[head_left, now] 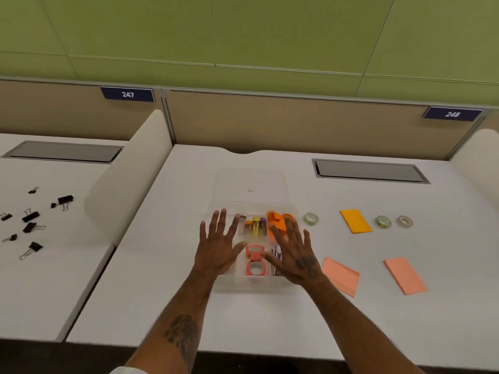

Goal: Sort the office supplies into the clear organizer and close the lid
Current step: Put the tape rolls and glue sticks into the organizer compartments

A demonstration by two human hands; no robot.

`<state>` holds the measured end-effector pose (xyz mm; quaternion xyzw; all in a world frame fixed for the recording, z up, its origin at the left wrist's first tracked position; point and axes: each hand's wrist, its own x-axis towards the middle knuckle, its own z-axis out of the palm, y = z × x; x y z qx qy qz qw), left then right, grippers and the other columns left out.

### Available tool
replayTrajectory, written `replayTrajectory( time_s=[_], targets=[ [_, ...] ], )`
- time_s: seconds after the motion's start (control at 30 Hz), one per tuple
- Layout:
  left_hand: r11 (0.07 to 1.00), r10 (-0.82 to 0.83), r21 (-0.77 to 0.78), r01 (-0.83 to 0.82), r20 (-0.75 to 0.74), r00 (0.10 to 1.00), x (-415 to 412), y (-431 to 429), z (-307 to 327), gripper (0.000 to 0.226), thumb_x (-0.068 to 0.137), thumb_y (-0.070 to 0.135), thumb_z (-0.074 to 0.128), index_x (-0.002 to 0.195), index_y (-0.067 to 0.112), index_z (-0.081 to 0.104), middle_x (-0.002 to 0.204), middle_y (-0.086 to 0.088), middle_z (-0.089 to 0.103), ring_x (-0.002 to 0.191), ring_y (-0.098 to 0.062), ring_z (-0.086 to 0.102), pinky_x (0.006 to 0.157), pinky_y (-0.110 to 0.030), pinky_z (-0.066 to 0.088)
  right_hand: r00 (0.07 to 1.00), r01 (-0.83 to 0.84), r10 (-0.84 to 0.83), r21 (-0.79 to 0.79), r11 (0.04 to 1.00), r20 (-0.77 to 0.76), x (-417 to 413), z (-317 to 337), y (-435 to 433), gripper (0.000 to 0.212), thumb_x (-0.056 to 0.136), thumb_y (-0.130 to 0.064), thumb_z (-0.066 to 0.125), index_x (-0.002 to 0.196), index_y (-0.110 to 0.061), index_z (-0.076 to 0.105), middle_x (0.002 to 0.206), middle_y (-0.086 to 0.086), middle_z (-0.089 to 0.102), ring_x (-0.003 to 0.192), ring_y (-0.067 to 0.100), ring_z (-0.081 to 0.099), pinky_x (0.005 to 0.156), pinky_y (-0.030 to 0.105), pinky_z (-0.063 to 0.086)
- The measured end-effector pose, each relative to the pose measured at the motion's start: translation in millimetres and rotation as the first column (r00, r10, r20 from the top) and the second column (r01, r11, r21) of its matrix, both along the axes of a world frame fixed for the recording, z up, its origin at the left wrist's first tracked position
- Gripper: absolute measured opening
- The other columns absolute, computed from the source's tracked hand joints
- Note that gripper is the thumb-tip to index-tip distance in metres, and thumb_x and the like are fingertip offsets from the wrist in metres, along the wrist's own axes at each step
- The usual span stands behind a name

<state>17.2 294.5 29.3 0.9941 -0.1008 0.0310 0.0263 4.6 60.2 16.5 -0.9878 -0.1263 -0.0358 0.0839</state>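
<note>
The clear organizer point(253, 288) sits in the middle of the white desk point(162, 292), a little closer to the near edge. Its sides are square with the desk's edges; I cannot tell which side is longer. Its lid point(251, 182) is open and lies back flat, pointing toward the far edge.

Both hands hover over the box with palms down and fingers straight and spread, gripping nothing. The left hand point(217, 248) is over its left side and the right hand point(295, 252) over its right side.

Inside are small bottles point(255, 226) at the far end and pink frames point(255, 261) at the near end.

Toward the right edge lie three tape rolls point(383, 221), a yellow pad point(356, 221) and two pink pads point(405, 275), the pink ones set diagonally.
</note>
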Motion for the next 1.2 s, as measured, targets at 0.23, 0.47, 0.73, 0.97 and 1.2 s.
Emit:
replayTrajectory(
  time_s=[0.23,0.47,0.73,0.97,1.2],
  targets=[
    [0.995,-0.102,0.007,0.102,0.006,0.995,15,-59,5,0.084,0.085,0.073,-0.009,0.154,0.029,0.008,0.162,-0.011,0.004,0.149,-0.033,0.002,0.116,-0.058,0.001,0.989,0.147,-0.147,-0.012,0.989,0.014,-3,-7,-59,0.080,0.085,-0.080,0.010,0.150,-0.040,-0.011,0.161,0.008,-0.014,0.148,0.028,-0.014,0.117,0.058,0.002],
    [0.988,-0.152,0.015,0.153,-0.044,0.987,40,-144,-1,0.081,0.085,0.073,0.001,0.154,0.030,-0.005,0.163,-0.011,-0.004,0.150,-0.032,-0.007,0.117,-0.059,0.002,0.974,0.228,-0.227,-0.041,0.973,0.027,1,-13,-140,0.079,0.088,-0.077,0.019,0.153,-0.033,0.007,0.161,0.012,-0.003,0.148,0.032,-0.003,0.114,0.059,0.011],
    [0.983,-0.181,-0.030,0.179,-0.069,0.981,65,-261,-12,0.074,0.091,0.069,0.009,0.149,0.034,-0.021,0.161,-0.006,-0.020,0.147,-0.025,-0.022,0.118,-0.053,-0.008,0.968,0.249,-0.249,-0.050,0.967,0.009,15,-20,-255,0.079,0.089,-0.075,0.020,0.153,-0.031,0.011,0.161,0.015,0.004,0.148,0.034,0.004,0.113,0.061,0.017],
    [0.982,-0.191,-0.029,0.189,-0.090,0.977,74,-340,-25,0.076,0.088,0.071,0.003,0.151,0.033,-0.016,0.162,-0.006,-0.015,0.149,-0.026,-0.017,0.119,-0.051,-0.004,0.967,0.250,-0.252,-0.055,0.967,-0.026,24,-36,-334,0.076,0.091,-0.071,0.023,0.153,-0.027,0.018,0.159,0.017,0.011,0.147,0.035,0.011,0.112,0.061,0.023],
    [0.966,-0.259,-0.019,0.259,-0.114,0.959,99,-397,-39,0.076,0.093,0.069,0.017,0.153,0.031,-0.010,0.164,-0.007,-0.005,0.150,-0.026,-0.009,0.119,-0.052,0.002,0.946,0.319,-0.321,-0.051,0.947,-0.043,42,-46,-386,0.072,0.094,-0.066,0.023,0.152,-0.024,0.024,0.158,0.020,0.016,0.146,0.037,0.015,0.110,0.060,0.027]
  ],
)
